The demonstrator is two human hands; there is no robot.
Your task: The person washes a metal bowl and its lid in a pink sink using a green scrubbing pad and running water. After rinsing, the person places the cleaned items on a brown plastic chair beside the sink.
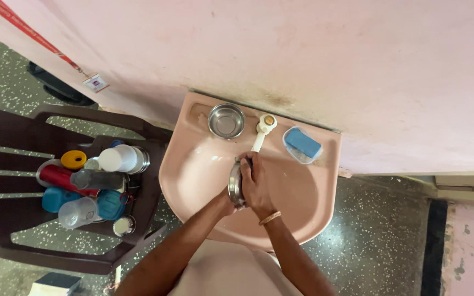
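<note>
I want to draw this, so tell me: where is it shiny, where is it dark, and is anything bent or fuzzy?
Head view: soft, even daylight; small glints on the steel bowl and inside the pink sink; darkest around the brown chair; wide lens tilts the wall and floor edges; hands on the steel lid look sharp.

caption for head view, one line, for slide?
Both hands hold a steel plate on edge under the tap in a pink sink.

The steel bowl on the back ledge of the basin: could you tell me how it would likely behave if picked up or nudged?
The steel bowl looks rigid and thin-walled, so probably light for its size. Its shiny surface, on a washbasin ledge beside the tap, may be wet and slippery. It stands upright on the narrow ledge, so a nudge could slide it into the basin.
</note>
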